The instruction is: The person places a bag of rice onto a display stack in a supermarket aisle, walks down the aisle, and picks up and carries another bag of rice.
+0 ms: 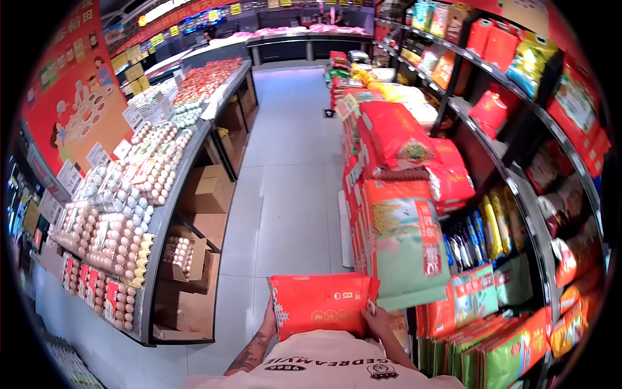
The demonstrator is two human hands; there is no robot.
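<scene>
A red printed bag (321, 303) is held level in front of the white shirt, at the bottom middle of the view. My left hand (269, 319) grips its left edge, with the fingers partly hidden by the bag. At the right edge, my right hand (378, 320) is closed on the bag's corner. Just beyond the right hand lies a large green and orange bag (405, 240) on a stack. Another red bag (396, 133) rests farther up that stack.
An egg display table (188, 139) runs along the left, with cardboard boxes (207, 189) beneath it. A tiled aisle (288, 194) leads ahead to a counter (304, 48). Shelves (483, 126) of bags line the right, and upright green bags (483, 350) stand low at the right.
</scene>
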